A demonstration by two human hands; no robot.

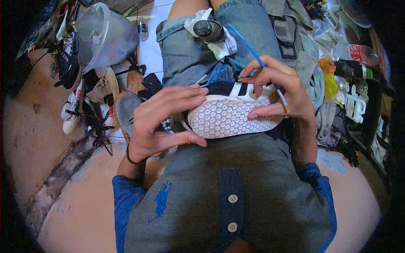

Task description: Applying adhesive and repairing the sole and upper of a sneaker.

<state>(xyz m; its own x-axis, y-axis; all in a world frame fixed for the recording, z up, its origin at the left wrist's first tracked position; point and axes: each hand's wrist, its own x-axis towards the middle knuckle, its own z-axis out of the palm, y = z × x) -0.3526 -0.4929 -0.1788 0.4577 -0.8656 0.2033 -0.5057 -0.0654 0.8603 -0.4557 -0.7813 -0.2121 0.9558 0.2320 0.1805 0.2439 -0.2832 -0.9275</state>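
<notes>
White-soled shoe (230, 118) held between left grip (152, 113) and right grip (291, 90), blue brush (249, 47) in right grip, denim shorts (180, 52) beyond

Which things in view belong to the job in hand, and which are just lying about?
Job in hand:
shoe, held by left hand and right hand;
blue-handled brush, in the right hand;
dark container with white tissue, on the lap (probably).

Apparently lying about:
loose shoes;
clear plastic tub;
yellow bag;
white jug.
</notes>
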